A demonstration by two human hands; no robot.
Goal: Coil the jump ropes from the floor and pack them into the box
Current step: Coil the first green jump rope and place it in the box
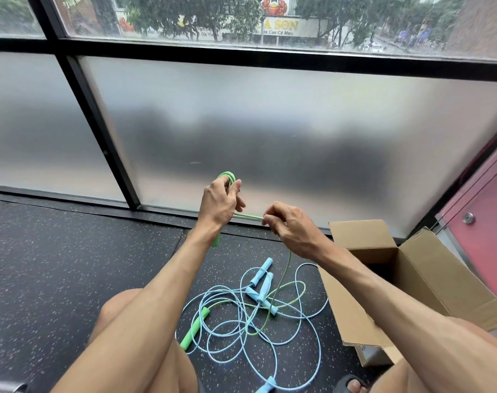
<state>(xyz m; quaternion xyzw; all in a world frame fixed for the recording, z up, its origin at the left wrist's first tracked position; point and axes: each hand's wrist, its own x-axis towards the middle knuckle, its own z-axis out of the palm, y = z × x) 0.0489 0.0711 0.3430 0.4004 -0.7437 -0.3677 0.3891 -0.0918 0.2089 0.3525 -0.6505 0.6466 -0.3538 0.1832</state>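
Green rope (248, 216) is being stretched horizontally between left hand (219, 206), gripping the coil, and right hand (289, 227), pinching it.

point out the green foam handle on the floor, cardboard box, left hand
green foam handle (195, 327), head view, mid grip
brown cardboard box (440, 273), head view, right panel
left hand (217, 202), head view, back

Both arms fwd, raised; L hand (219, 205) fingers curled on green rope (250, 217), R hand (290, 225) pinching it.

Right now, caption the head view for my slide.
Left hand holds coiled loops of green jump rope as right hand pinches its strand; light-blue ropes lie tangled beside open brown cardboard box.
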